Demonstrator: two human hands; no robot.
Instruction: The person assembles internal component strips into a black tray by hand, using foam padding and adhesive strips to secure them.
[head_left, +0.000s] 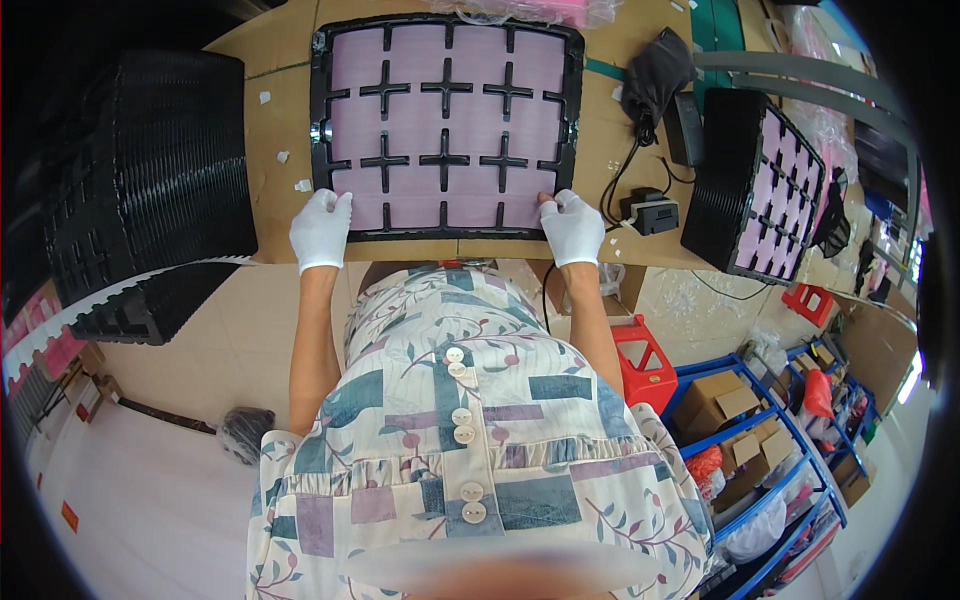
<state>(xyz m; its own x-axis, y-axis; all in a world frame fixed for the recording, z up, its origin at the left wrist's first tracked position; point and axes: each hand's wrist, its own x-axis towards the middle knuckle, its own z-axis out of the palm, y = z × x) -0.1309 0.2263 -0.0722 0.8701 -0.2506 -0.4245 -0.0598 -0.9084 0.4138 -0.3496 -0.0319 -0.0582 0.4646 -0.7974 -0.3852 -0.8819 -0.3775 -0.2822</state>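
Two gloved hands: left hand (321, 232) and right hand (575, 232) pinching the near corners of the black tray (573, 110), mid-bench on cardboard (276, 205). To do it well: equal grip both sides, tray level, fingertips clear of the pink sheeting (425, 125) inside. Tray stacks left (180, 150) and right (725, 170); black pouch (657, 78) far right. No brand, label or writing legible on any.
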